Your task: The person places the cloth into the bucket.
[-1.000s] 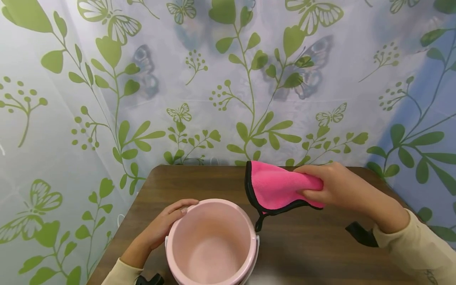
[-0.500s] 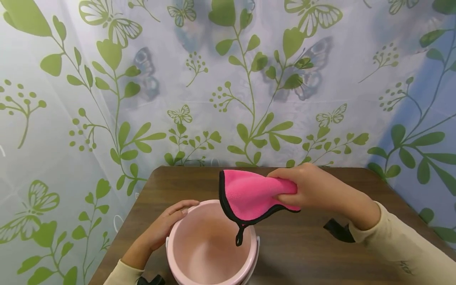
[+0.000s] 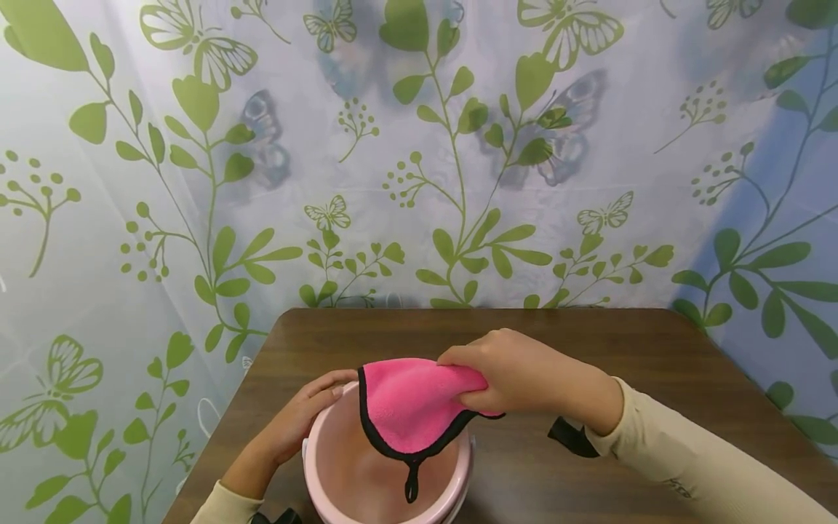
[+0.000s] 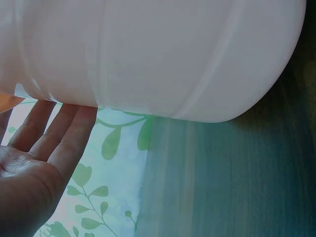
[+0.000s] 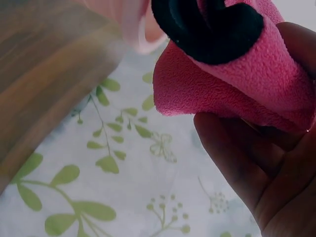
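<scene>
My right hand (image 3: 524,372) grips a pink cleaning cloth (image 3: 409,400) between thumb and fingers. The cloth has a black edge and a small black hanging loop, and it hangs over the mouth of a pale pink bucket (image 3: 318,466). In the right wrist view, the cloth (image 5: 197,89) is bunched, with my fingers beneath it. My left hand (image 3: 297,418) rests at the bucket's left rim. The left wrist view shows its fingers (image 4: 74,133) stretched out against the outer wall of the bucket (image 4: 148,54). The cloth hides part of the bucket's far rim and inside.
The bucket stands on a dark brown wooden table (image 3: 589,466), near its front left. A white curtain (image 3: 366,153) printed with green leaves and butterflies hangs behind the table and along its sides. A white handle joint sits on the bucket's side.
My right hand has moved left and slightly down, carrying the cloth from right of the bucket to over its opening. My left hand stays at the rim.
</scene>
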The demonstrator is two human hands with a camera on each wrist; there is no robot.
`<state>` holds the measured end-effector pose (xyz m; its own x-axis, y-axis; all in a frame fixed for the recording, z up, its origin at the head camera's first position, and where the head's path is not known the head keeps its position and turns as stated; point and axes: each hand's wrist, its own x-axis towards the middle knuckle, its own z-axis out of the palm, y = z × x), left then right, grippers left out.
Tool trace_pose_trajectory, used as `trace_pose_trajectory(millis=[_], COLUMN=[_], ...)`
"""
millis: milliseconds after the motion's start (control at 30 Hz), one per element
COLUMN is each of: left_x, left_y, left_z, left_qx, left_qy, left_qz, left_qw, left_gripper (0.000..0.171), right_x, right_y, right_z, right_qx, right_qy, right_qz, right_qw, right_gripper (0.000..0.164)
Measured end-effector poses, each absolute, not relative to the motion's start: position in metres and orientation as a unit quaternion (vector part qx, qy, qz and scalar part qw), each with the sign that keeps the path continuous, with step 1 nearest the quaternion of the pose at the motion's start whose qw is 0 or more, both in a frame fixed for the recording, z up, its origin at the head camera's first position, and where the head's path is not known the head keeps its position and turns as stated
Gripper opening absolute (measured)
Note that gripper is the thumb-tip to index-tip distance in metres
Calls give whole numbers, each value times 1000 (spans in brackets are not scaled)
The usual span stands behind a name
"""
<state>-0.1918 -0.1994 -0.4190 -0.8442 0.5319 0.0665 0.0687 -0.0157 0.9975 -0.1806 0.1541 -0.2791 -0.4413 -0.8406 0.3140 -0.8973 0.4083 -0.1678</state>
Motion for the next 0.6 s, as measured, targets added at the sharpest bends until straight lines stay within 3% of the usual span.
trace_pose_trajectory(millis=[600], left_x=[-196], left_y=[-200], left_z=[-424], left_qx=[256], left_qy=[653], left_qz=[690], left_qw=[176], left_gripper=[36], right_x=[-172], right_y=[104], right_z=[-293], right_qx=[523], right_qy=[-851], right_qz=[5], right_qw=[50], right_gripper=[30])
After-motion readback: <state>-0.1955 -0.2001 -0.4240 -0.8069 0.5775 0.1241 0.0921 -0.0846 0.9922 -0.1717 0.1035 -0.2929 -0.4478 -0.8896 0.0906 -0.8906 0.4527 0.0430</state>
